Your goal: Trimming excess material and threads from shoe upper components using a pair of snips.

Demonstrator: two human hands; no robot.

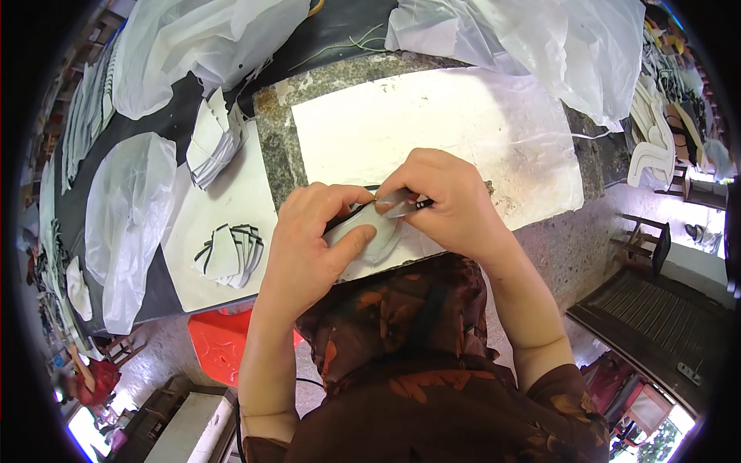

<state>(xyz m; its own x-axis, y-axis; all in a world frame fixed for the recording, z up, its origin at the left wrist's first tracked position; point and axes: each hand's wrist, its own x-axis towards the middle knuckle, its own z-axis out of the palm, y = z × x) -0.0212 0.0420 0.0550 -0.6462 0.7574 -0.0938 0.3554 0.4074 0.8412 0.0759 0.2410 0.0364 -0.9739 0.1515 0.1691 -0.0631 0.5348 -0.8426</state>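
Note:
Close to the table's front edge, my left hand (318, 235) grips a pale grey-white shoe-upper-like piece (369, 238) with a dark band along its upper edge. Its thumb lies flat on the piece and its index finger reaches to the dark edge. My right hand (449, 199) is closed around a small shiny metal tool (399, 207) with a black end; whether it is a blade or snips I cannot tell. The fingertips of both hands meet at the dark edge. To the left lies a fanned stack of similar white pieces with black edging (230, 253).
A bundle of white cut pieces (212, 143) stands behind the fanned stack. A white sheet (432, 123) covers a stone slab (279, 139). Clear plastic bags (208, 38) lie along the back and left. A red stool (220, 343) stands below the table; a wooden bench (656, 324) is at right.

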